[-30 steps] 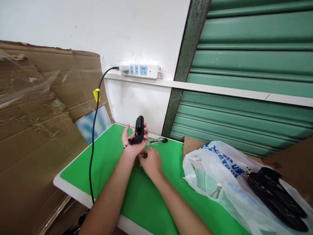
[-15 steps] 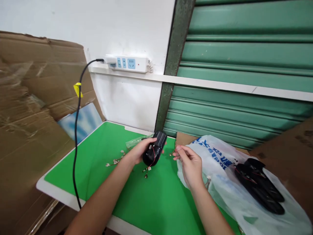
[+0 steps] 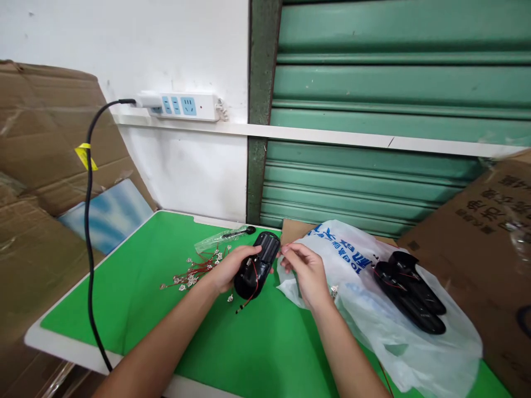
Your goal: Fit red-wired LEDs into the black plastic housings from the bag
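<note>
Held the case (image 3: 261, 266) in the curled left hand (image 3: 230, 268), thumb on its face, with its long axis running from one to seven o'clock. Had the right hand (image 3: 305, 271) near its far end, fingers bent toward a pinch; could not tell if closed on anything. Found the case at three o'clock from the left hand, nine from the right.

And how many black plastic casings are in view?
3: one casing in the left hand, two casings close together on the white bag. More may be hidden inside it.
</note>
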Demonstrator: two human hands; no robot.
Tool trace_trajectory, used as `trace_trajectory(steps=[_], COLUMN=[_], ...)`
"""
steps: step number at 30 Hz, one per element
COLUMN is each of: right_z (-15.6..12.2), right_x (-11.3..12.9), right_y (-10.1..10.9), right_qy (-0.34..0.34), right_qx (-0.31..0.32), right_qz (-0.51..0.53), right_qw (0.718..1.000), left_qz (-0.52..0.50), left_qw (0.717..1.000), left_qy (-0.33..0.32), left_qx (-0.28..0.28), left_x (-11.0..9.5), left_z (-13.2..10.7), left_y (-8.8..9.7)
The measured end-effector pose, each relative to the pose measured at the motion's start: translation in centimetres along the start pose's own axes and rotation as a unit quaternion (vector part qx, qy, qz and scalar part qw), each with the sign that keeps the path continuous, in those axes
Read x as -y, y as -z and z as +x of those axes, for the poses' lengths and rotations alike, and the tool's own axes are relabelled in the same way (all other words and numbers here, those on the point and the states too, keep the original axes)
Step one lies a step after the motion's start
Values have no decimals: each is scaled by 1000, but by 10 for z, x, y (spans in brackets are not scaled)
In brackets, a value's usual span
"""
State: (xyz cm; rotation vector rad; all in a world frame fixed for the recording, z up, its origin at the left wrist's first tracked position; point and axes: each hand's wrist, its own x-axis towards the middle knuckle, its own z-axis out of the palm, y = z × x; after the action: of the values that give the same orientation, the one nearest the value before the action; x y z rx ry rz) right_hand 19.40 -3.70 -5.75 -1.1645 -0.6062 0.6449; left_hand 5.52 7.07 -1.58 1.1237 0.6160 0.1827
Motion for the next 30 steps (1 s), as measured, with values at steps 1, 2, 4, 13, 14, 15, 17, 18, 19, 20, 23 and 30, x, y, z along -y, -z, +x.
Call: trace_trajectory(steps=[1,2,4,13,14,15,17,18,19,20,23,30], right_z=[0,0,0,-7,-7,-7,-7,-7,-7,-8,-8,-9], right_x=[0,-1,0,-4,-7,-9,-13,-14,-14,-14,-12,-8], right_y=[1,2,4,-1,-2,-2,-3,-3,-3,-4,-4,-5], right_qy=[0,8,53,168,171,173,173,172,170,167,157,149], right_qx=[20,31,17,43,46,47,46,47,49,50,55,67], right_qz=[-27,-53,-101,-164,-170,-176,-186,-191,-195,-198,-188,-173], right_qw=[999,998,993,971,969,968,966,965,965,965,968,971], left_qz=[3,5,-5,-41,-42,-44,-47,-49,-50,-51,-50,-42], left_qw=[1000,1000,1000,995,995,995,995,995,994,994,994,994], left_qy=[0,1,9,49,49,49,46,45,46,46,44,47], left_qx=[2,2,-6,-74,-75,-75,-78,-80,-81,-82,-82,-85], left_x=[0,0,0,6,7,8,10,11,12,12,12,9], left_z=[0,1,2,9,10,11,12,13,13,14,14,12], left_y=[0,1,1,3,4,5,6,7,8,8,9,8])
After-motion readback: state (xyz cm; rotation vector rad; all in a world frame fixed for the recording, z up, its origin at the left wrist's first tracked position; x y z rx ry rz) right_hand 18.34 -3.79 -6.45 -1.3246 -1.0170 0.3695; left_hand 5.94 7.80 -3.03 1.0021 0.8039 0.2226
